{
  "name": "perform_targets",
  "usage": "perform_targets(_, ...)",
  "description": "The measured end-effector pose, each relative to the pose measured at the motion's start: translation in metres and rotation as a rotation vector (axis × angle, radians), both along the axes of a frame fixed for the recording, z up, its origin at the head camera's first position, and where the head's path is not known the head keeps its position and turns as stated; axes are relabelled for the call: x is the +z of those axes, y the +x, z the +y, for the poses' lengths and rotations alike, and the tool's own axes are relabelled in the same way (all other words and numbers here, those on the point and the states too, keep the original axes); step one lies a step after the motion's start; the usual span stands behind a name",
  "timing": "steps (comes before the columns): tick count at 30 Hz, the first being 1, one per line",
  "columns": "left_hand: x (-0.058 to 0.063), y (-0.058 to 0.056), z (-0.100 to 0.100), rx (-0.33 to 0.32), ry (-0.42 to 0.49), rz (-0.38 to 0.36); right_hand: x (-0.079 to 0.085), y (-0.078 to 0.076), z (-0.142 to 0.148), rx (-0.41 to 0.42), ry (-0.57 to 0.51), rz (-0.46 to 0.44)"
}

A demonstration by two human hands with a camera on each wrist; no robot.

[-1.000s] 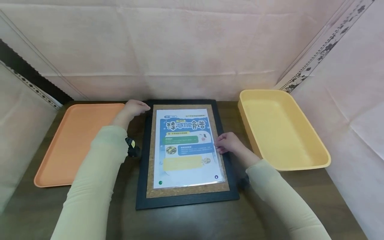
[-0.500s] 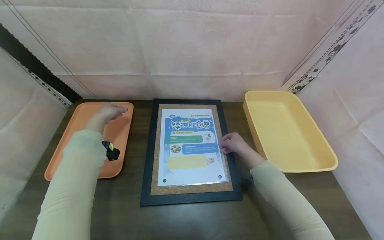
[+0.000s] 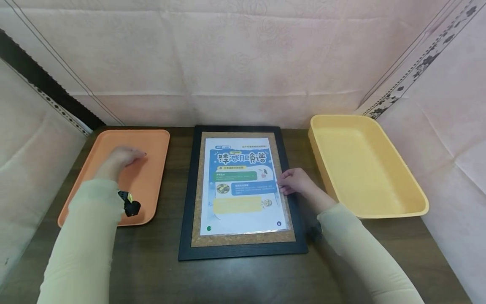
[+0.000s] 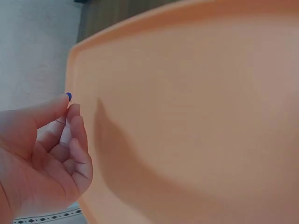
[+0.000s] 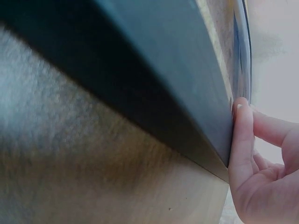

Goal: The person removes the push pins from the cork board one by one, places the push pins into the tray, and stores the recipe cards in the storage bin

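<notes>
My left hand (image 3: 120,159) is over the orange tray (image 3: 152,185). In the left wrist view, its thumb and fingertips pinch a small blue pushpin (image 4: 69,96); only the round head shows. A laminated poster (image 3: 237,221) with a blue and white print lies on a cork board (image 3: 243,240) in a black frame (image 3: 243,252). My right hand (image 3: 298,182) pinches the poster's right edge at mid-height, wrist over the frame. Small round pin heads show at the poster's lower corners, a green one (image 3: 209,228) and a dark blue one (image 3: 279,223).
A deep yellow bin (image 3: 364,169) stands to the right of the framed board. All of these sit on a dark wooden table (image 3: 243,283). Pale cloth (image 3: 243,63) hangs at the back and both sides.
From near the frame's upper left corner, my left hand has moved left over the orange tray and then lower toward its middle. My right hand stays at the poster's edge.
</notes>
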State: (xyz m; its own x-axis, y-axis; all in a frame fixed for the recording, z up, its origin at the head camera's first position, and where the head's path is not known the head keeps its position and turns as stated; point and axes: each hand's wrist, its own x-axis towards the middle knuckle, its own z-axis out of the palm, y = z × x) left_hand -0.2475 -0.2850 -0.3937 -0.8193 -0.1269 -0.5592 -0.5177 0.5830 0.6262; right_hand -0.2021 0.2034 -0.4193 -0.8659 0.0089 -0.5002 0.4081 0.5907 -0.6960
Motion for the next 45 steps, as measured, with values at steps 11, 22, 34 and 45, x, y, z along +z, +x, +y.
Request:
perform_targets(11,-0.015,0.010,-0.001,-0.082,-0.140,0.162,0.000,0.001,0.001,0.006,0.004,0.021)
perform_targets(22,-0.014,0.012,0.001,-0.109,-0.210,0.198,-0.001,0.002,-0.001,0.001,0.002,0.016)
perform_targets(34,-0.006,0.015,0.006,-0.129,-0.179,0.250,-0.002,0.000,0.002,-0.007,-0.004,-0.001)
perform_targets(45,-0.014,0.016,0.004,-0.132,-0.200,0.226,-0.002,0.001,0.001,-0.009,-0.014,0.003)
